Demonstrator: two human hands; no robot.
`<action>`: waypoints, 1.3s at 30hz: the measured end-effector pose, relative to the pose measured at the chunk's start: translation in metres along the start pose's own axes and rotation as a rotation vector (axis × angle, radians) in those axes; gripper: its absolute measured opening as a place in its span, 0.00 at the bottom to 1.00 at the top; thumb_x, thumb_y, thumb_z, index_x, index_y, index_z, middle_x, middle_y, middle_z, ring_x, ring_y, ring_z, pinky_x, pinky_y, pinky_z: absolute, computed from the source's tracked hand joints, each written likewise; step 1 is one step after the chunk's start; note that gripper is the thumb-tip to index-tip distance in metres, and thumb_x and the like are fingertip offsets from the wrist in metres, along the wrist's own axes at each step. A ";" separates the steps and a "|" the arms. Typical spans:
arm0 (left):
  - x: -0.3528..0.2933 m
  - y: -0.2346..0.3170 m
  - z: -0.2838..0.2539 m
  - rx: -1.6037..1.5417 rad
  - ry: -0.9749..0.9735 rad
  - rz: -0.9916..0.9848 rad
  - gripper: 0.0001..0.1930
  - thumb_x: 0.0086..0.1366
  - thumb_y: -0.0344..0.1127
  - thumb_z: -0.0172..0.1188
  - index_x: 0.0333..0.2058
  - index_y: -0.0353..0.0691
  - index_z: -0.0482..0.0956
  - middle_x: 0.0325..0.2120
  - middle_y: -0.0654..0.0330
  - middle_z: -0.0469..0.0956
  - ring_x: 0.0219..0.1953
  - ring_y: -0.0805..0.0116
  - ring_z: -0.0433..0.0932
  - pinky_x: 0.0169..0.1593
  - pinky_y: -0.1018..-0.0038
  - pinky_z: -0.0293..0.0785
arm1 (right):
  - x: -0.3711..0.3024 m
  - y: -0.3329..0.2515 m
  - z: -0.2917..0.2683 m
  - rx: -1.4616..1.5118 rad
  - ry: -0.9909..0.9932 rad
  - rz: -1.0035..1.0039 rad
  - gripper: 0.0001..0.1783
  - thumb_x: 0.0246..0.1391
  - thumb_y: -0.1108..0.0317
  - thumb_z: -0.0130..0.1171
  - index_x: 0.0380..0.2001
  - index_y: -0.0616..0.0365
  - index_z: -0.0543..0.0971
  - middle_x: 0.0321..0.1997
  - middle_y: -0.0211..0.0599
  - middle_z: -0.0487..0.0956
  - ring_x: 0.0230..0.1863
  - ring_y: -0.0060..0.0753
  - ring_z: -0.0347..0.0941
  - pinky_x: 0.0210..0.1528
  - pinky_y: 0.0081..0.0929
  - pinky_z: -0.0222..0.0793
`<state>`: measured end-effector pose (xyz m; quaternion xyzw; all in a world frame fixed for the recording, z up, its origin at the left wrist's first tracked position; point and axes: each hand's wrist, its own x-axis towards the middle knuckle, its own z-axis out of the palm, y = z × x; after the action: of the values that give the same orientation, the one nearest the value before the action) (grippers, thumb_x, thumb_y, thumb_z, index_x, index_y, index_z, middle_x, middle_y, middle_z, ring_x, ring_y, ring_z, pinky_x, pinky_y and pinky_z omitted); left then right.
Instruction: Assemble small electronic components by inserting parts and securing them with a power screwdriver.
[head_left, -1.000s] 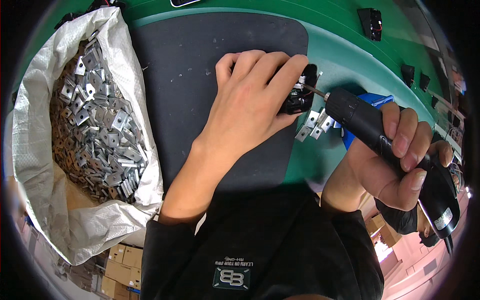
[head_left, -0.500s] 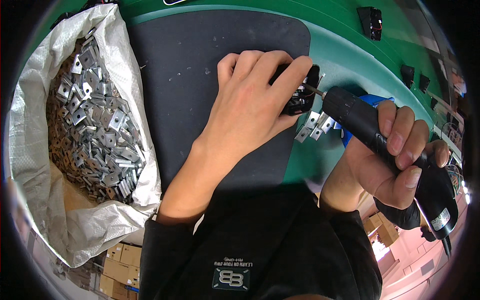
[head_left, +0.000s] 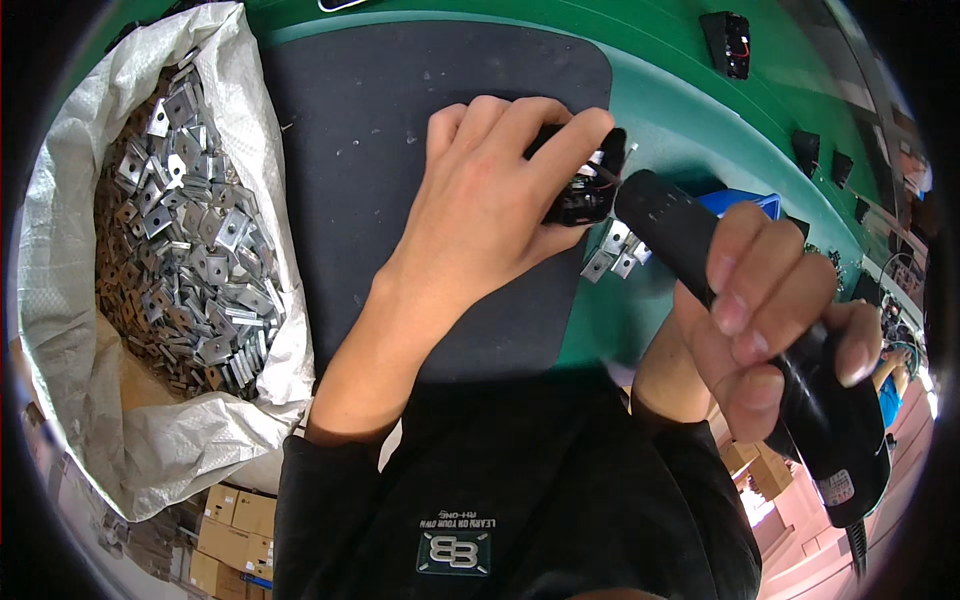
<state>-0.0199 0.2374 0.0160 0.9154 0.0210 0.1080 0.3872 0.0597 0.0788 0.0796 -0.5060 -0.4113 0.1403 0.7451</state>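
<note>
My left hand [head_left: 490, 190] is closed around a small black plastic housing [head_left: 585, 208] with wires and parts inside, holding it at the right side of the dark mat [head_left: 350, 130]. The fingers cover much of the housing. In my right hand [head_left: 770, 320] is a black corded electric screwdriver [head_left: 665, 220], its front end pointing at the housing's open side. The bit shows only as a thin dark line there; whether it touches a screw I cannot tell. Just below the screwdriver's front end lie several square metal plates with holes [head_left: 600, 263].
At the left, a white woven sack [head_left: 215, 445] stands open, full of metal plates [head_left: 195, 240]. Beyond the screwdriver sits a blue container [head_left: 750, 203]. More black housings [head_left: 728, 45] lie on the green surface at the back right. Cardboard boxes [head_left: 235, 530] are stacked below left.
The screwdriver's front end has moved left and closer to the housing, while its rear end has swung lower and nearer me. My left hand keeps its grip on the housing.
</note>
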 end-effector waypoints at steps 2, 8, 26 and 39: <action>0.002 0.002 -0.001 0.004 -0.022 0.014 0.41 0.35 0.32 0.74 0.54 0.51 0.71 0.45 0.63 0.74 0.46 0.61 0.70 0.50 0.66 0.60 | -0.008 -0.010 0.003 0.117 0.171 -0.119 0.24 0.43 0.64 0.68 0.46 0.35 0.73 0.26 0.17 0.72 0.31 0.19 0.69 0.37 0.21 0.59; 0.003 0.000 0.003 0.048 -0.016 0.013 0.41 0.35 0.33 0.74 0.54 0.44 0.70 0.47 0.58 0.75 0.50 0.57 0.71 0.55 0.63 0.58 | -0.026 -0.056 -0.026 0.072 0.423 -0.283 0.18 0.38 0.65 0.68 0.37 0.38 0.78 0.22 0.12 0.73 0.26 0.12 0.71 0.34 0.13 0.61; 0.119 0.014 -0.005 0.296 0.001 -0.184 0.39 0.45 0.34 0.70 0.57 0.31 0.63 0.51 0.40 0.70 0.56 0.45 0.68 0.59 0.63 0.63 | -0.071 -0.028 -0.122 -0.213 0.472 -0.242 0.27 0.56 0.68 0.50 0.60 0.48 0.62 0.29 0.33 0.69 0.31 0.36 0.68 0.39 0.38 0.67; 0.036 0.053 0.025 0.121 -0.251 0.158 0.19 0.47 0.34 0.70 0.40 0.39 0.78 0.35 0.55 0.78 0.38 0.58 0.77 0.43 0.67 0.73 | -0.067 -0.065 -0.110 -0.031 0.623 -0.136 0.18 0.43 0.64 0.60 0.41 0.43 0.72 0.28 0.22 0.73 0.34 0.21 0.67 0.43 0.25 0.56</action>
<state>0.0179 0.1877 0.0435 0.9422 -0.0934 0.0214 0.3212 0.0873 -0.0626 0.0877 -0.5072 -0.1984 -0.0777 0.8351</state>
